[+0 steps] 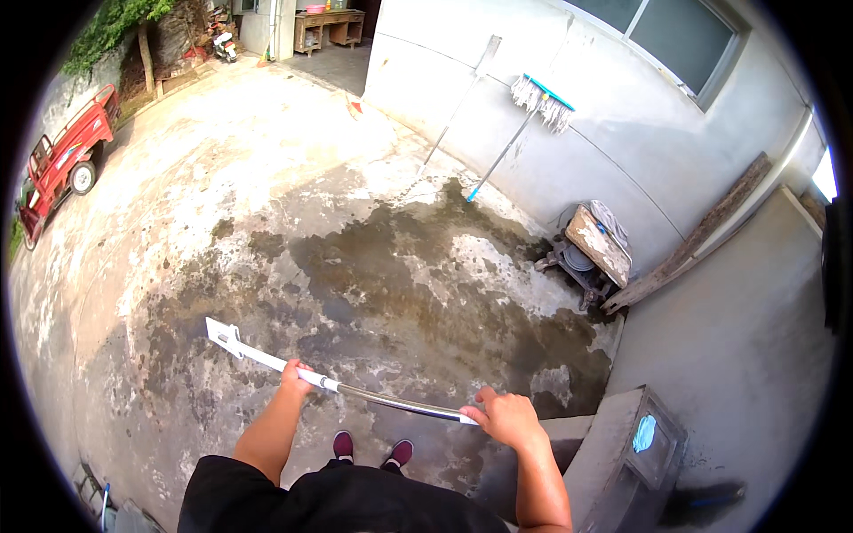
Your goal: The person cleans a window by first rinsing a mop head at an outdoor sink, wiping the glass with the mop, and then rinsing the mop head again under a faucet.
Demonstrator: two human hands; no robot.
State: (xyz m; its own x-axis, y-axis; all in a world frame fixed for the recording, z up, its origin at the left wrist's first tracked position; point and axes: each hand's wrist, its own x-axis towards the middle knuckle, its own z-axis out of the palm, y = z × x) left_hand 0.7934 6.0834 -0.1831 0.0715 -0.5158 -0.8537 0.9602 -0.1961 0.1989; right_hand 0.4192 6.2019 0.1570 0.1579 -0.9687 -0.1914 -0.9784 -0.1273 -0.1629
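While both fists grip the long-handled tool (355,391), left hand (296,376) low, right hand (505,416) at the top, I see its head (224,337) over wet concrete floor (382,266); dry patches remain.

The concrete yard floor (267,178) is patchy, with a dark wet stain (400,266) across its middle. On it stand a red cart (62,160), a mop (524,124) leaning on the wall, and a plank (693,240).

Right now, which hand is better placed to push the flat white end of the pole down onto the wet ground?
The left hand, probably. It grips the pole nearer the white head; the right hand holds the far end.
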